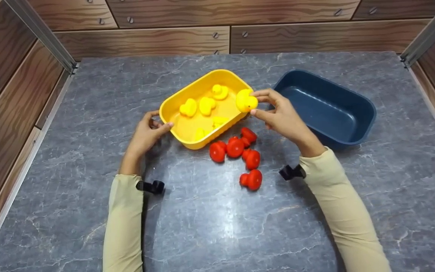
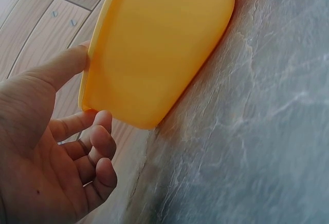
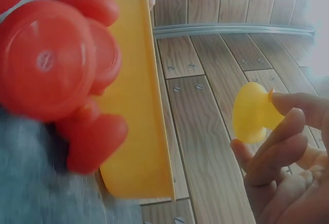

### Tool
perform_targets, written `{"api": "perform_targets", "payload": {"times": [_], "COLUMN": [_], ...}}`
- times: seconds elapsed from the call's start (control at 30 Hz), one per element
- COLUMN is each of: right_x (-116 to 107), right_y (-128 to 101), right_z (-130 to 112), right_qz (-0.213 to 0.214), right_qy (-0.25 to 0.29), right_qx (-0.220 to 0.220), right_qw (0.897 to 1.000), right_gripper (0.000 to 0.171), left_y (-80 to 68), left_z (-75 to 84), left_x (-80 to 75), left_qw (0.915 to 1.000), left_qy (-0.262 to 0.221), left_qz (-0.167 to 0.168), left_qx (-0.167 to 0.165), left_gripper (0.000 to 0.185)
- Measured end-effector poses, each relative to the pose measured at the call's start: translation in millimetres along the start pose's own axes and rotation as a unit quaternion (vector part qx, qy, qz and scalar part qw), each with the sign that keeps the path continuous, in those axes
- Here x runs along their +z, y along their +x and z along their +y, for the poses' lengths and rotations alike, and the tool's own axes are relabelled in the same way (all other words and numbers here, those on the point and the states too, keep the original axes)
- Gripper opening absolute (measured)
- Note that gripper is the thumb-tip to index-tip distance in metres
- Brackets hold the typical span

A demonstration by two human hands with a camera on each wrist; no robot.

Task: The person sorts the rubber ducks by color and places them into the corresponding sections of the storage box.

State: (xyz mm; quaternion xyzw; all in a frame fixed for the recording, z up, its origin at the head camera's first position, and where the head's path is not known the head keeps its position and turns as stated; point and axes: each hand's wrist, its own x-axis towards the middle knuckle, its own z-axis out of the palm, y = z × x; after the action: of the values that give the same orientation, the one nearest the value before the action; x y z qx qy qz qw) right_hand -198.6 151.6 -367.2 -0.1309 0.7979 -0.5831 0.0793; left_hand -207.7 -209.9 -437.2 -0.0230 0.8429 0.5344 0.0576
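A yellow tray (image 1: 172, 105) sits on the grey marble table (image 1: 217, 226) and holds several yellow rubber ducks (image 1: 207, 105). My left hand (image 1: 147, 132) grips the tray's near left corner, thumb on the rim (image 2: 87, 59). My right hand (image 1: 278, 113) pinches another yellow duck (image 1: 246, 100) between thumb and fingers, just above the tray's right edge; the right wrist view shows this duck (image 3: 252, 112) in the fingertips. Several red ducks (image 1: 240, 149) lie on the table in front of the tray, and they fill the left of the right wrist view as red ducks (image 3: 56, 64).
A dark blue tray (image 1: 364, 113) stands to the right of the yellow one, with nothing inside. Wood-panel walls (image 1: 145, 41) and metal rails close the table at the back and both sides. Bare marble stretches toward me.
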Motion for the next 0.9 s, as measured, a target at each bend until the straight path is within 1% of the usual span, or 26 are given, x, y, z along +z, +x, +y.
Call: {"api": "perform_targets", "payload": {"times": [0.17,0.33,0.5,0.7,0.9], "right_x": [7.5,13.3,17.9,22.1,26.0], "right_y": [9.0,17.5,25.0,32.0,38.1], "right_z": [-2.4,-2.8,-2.8,3.9,10.2], "right_qz": [0.018,0.022,0.032,0.039,0.047], "right_qy": [0.023,0.036,0.035,0.027,0.013], "right_qx": [-0.009,-0.003,0.002,0.013,0.017], "right_qw": [1.0,0.999,0.999,0.999,0.999], "right_gripper": [0.038,0.038,0.038,0.039,0.04], "left_y": [0.5,0.4,-0.5,0.1,-0.5], "left_z": [0.8,1.1,1.6,1.0,0.8], "left_x": [0.3,0.5,0.1,-0.2,0.1], "left_qw": [1.0,1.0,0.9999,1.0,1.0], "left_qy": [0.002,-0.003,-0.001,-0.001,-0.002], "left_qz": [-0.002,0.005,0.008,0.005,0.004], "left_qx": [-0.003,0.0,0.007,0.0,0.0], "left_gripper": [0.064,0.062,0.061,0.063,0.063]}}
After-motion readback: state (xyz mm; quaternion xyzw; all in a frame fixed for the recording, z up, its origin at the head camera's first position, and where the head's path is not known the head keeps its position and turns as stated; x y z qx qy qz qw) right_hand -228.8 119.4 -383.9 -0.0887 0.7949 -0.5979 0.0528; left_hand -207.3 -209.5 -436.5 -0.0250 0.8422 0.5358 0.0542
